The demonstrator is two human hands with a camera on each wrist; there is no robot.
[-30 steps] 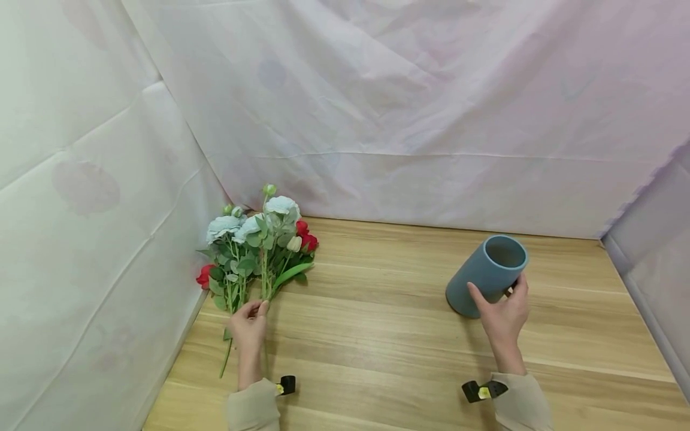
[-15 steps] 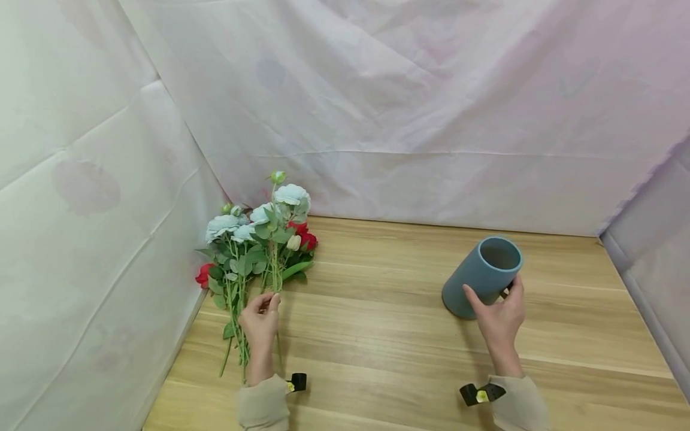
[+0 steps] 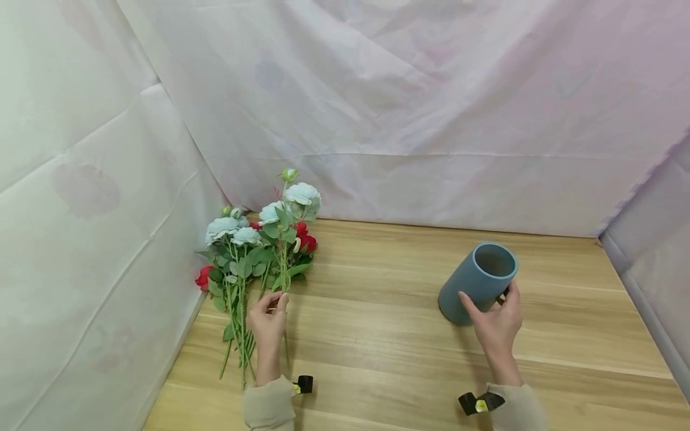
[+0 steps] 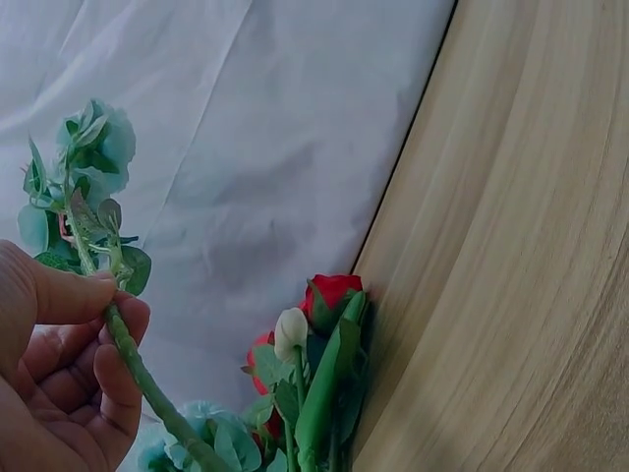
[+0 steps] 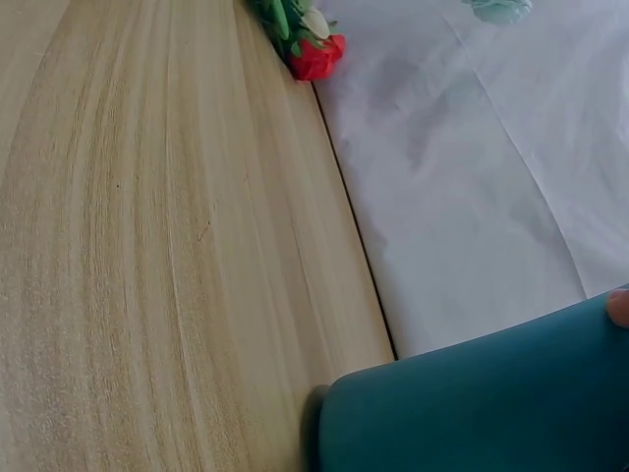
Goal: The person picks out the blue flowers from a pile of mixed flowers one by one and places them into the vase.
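Observation:
My left hand (image 3: pixel 268 320) pinches the green stem (image 4: pixel 138 369) of a pale blue flower sprig (image 3: pixel 293 200) and holds it raised, blooms up, above the other flowers. In the left wrist view thumb and fingers (image 4: pixel 69 324) curl round that stem. A bunch of pale blue and red flowers (image 3: pixel 234 251) lies on the wooden table (image 3: pixel 377 335) at the left. My right hand (image 3: pixel 496 326) grips a blue-grey cylindrical vase (image 3: pixel 474 281), tilted with its open mouth up and to the right. In the right wrist view the vase (image 5: pixel 472 403) fills the lower right.
White cloth walls (image 3: pixel 404 108) close the table in at the back, the left (image 3: pixel 81 209) and the right. A red rose (image 5: pixel 316 57) lies by the back wall. Black wrist straps (image 3: pixel 304 384) show at both sleeves.
My left hand has lifted one pale blue sprig out of the bunch and shifted it rightward and higher. My right hand has drawn the tilted vase slightly left and nearer.

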